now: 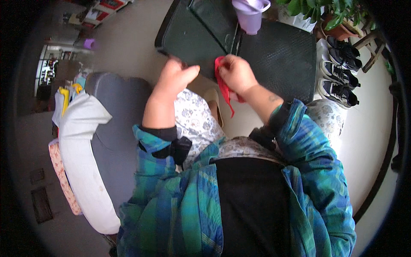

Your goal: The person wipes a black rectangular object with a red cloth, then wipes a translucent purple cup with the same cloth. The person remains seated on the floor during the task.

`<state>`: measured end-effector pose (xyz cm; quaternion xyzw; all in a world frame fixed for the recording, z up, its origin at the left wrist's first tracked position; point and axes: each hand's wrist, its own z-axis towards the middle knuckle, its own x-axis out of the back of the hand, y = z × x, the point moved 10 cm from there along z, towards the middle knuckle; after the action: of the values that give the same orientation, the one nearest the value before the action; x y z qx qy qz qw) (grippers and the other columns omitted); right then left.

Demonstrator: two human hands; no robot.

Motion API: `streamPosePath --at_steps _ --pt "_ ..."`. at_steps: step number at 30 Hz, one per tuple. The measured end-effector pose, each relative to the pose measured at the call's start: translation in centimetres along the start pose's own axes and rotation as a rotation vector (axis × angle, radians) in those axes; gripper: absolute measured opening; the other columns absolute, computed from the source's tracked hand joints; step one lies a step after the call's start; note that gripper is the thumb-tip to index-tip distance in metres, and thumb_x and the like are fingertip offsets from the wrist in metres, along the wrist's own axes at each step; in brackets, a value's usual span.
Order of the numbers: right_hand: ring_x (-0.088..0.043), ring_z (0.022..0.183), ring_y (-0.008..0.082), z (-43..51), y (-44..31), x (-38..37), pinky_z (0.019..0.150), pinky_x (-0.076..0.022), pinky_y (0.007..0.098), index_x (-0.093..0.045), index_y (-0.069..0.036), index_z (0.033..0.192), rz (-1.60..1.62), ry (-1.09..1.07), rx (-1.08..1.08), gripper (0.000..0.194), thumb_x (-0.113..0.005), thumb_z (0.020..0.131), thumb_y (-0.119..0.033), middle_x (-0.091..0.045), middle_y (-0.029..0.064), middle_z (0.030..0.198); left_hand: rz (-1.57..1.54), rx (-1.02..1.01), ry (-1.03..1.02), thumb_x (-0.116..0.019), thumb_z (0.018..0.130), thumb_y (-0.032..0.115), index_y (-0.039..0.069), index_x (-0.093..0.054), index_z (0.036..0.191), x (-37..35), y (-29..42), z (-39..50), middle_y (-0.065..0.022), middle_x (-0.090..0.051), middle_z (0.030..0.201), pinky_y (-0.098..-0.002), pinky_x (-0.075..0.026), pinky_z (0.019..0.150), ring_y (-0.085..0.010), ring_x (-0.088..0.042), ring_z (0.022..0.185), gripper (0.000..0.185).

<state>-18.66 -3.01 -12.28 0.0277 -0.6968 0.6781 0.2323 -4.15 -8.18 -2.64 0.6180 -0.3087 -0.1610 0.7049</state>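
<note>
My right hand (239, 72) grips a red cloth (222, 78) beside the near edge of a black table (276, 57); a narrow end of the cloth hangs down. My left hand (175, 75) is at the left part of that near edge, its thumb pointing right and its fingers curled. A dark narrow edge or object shows by its fingers; blur hides whether the hand holds it. On the back part of the tabletop stands a translucent purple plastic bucket (250, 19) with a handle.
A grey padded seat (118, 112), with a white cushion or cloth (77, 144) along its side, is at the left. Black and white sneakers (337, 91) line the floor at the right, near a potted plant (342, 29) and a wooden stool (372, 48).
</note>
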Motion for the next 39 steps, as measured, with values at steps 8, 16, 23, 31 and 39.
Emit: streamPosePath --at_steps 8,16,23,31,39 --pt "-0.070 0.092 0.0261 -0.4 -6.8 2.5 0.085 -0.0561 0.0362 -0.070 0.001 0.110 0.400 0.189 0.465 0.030 -0.078 0.088 -0.017 -0.071 0.0152 0.098 0.033 -0.033 0.015 -0.064 0.087 0.003 0.001 -0.060 0.138 0.4 -0.6 0.2 -0.0075 -0.064 0.136 -0.0353 -0.043 0.110 -0.0196 -0.058 0.126 0.051" --pt "-0.058 0.120 0.0401 -3.6 -8.9 1.1 0.104 -0.0495 0.0424 -0.053 -0.008 0.148 -0.029 0.118 0.727 0.080 -0.087 0.077 -0.023 -0.056 0.0225 0.131 0.009 -0.021 -0.019 -0.061 0.086 0.000 -0.001 -0.051 0.145 0.0 -0.4 0.2 -0.0094 -0.058 0.145 -0.0368 -0.041 0.114 -0.0216 -0.053 0.133 0.060" --pt "-0.062 0.104 0.0379 -2.2 -4.1 1.1 0.093 -0.0518 0.0432 -0.061 -0.009 0.136 -0.134 0.132 0.457 0.051 -0.071 0.086 -0.012 -0.063 0.0172 0.112 -0.045 -0.029 0.032 -0.060 0.087 0.000 -0.002 -0.054 0.143 0.0 0.2 0.0 -0.0080 -0.059 0.142 -0.0356 -0.038 0.114 -0.0210 -0.055 0.130 0.057" --pt "-0.065 0.102 0.0384 -1.9 -8.7 2.5 0.090 -0.0538 0.0433 -0.065 -0.009 0.130 0.119 0.131 0.533 0.047 -0.069 0.082 -0.007 -0.065 0.0172 0.108 -0.082 0.047 0.051 -0.058 0.086 -0.005 0.002 -0.046 0.147 0.1 -0.5 -0.1 -0.0069 -0.057 0.140 -0.0361 -0.045 0.108 -0.0188 -0.057 0.125 0.062" --pt "-0.065 0.104 0.0395 -1.2 -4.4 1.3 0.092 -0.0546 0.0440 -0.065 -0.007 0.128 -0.101 0.086 0.249 0.046 -0.070 0.083 -0.010 -0.065 0.0192 0.111 -0.071 0.057 0.075 -0.059 0.087 -0.006 0.001 -0.052 0.142 0.4 -0.6 -0.5 -0.0060 -0.060 0.137 -0.0330 -0.044 0.107 -0.0167 -0.058 0.124 0.056"
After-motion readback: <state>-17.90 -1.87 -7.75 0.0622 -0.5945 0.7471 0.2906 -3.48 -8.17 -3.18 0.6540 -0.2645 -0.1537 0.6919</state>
